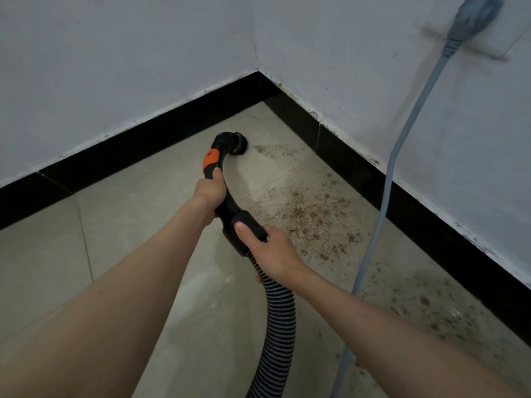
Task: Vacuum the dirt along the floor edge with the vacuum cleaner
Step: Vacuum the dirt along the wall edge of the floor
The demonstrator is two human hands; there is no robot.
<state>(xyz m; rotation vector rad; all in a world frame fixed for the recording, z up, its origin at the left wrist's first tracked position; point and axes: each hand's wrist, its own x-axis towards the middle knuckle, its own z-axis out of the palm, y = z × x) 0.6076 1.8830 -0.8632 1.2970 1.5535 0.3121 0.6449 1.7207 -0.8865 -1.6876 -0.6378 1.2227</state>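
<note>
A black curved vacuum handle (230, 202) with an orange slider (210, 161) ends in a round black brush nozzle (239, 144) that sits on the beige tiled floor near the room's corner. My left hand (207, 194) grips the handle just below the orange part. My right hand (268, 251) grips the black cuff where the ribbed grey hose (280, 320) joins. Brown dirt (313, 208) is scattered over the floor to the right of the nozzle, along the black skirting (408, 214).
White walls meet in a corner (258, 67) above the black skirting. A grey power cord (385, 196) hangs from a wall plug (477, 12) at the top right and runs down across the dirty floor. More dirt (425, 305) lies at the lower right.
</note>
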